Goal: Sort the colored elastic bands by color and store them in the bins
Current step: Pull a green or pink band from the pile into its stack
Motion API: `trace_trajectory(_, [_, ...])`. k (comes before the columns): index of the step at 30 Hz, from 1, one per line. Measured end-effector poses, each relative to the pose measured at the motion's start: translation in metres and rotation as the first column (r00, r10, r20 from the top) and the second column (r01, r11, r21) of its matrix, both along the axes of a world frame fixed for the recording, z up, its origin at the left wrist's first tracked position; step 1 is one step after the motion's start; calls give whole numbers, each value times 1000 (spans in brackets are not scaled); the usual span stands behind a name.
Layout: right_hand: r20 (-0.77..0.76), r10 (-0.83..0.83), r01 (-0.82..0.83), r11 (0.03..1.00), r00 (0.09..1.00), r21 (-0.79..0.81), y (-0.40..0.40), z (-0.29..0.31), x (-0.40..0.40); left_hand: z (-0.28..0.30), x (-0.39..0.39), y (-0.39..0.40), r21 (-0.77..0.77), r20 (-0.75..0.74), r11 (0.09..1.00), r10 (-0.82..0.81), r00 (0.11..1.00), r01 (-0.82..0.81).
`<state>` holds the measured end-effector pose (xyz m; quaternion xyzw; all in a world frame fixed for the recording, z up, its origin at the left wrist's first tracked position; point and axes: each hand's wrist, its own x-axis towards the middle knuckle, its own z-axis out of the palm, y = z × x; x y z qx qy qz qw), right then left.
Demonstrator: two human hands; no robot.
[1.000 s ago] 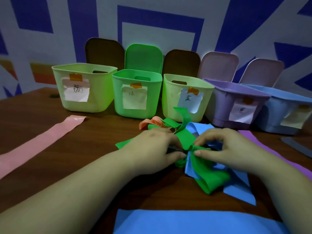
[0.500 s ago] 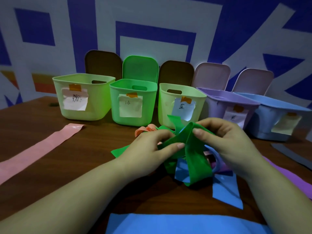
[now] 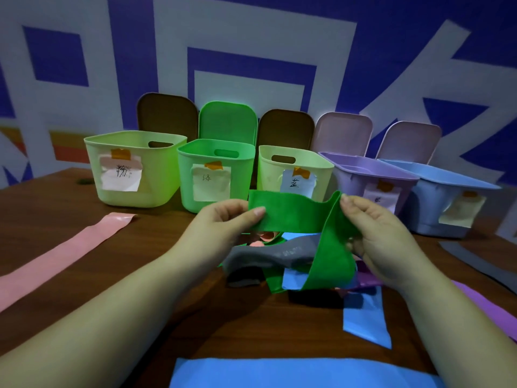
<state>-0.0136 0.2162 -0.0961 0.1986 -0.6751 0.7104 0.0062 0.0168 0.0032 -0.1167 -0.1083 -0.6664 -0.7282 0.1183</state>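
Observation:
I hold a green elastic band lifted above the table, stretched between both hands. My left hand pinches its left end; my right hand pinches the folded right part, which hangs down in a loop. A grey band dangles under it. Blue band, purple and pink bands lie tangled below. Five labelled bins stand behind: pale green bin, bright green bin, pale yellow-green bin, purple bin, blue bin.
A long pink band lies on the wooden table at left. A wide blue band lies along the near edge, a purple band and a grey band at right. Open lids lean on the patterned wall.
Both hands lifted the green band off the pile and pulled it apart sideways. A grey band came up with it and now hangs beneath. The camera tilted up slightly.

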Motion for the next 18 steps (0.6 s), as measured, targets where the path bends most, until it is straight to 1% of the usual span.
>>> trace_trajectory(4, [40,11,-11,1000,999,-3,-6,-4,1,6,1,-2,128,36,991,28,999,-32])
trace_trajectory(7, [11,-19,18,997,1000,75,-8,-4,2,8,1,-2,159,45,986,51,998,-57])
trace_trajectory(10, [46,69,-72,995,997,62,-9,-1,5,10,1,-5,209,56,973,88,995,-98])
trace_trajectory(13, [83,110,-113,993,991,34,-6,3,8,12,0,-13,219,65,964,138,988,-149])
trace_trajectory(15, [121,172,-175,985,978,8,-3,3,7,12,-1,-19,271,74,948,151,986,-166])
trace_trajectory(18, [176,254,-265,963,951,41,2,1,4,14,-3,-26,267,71,943,186,980,-198])
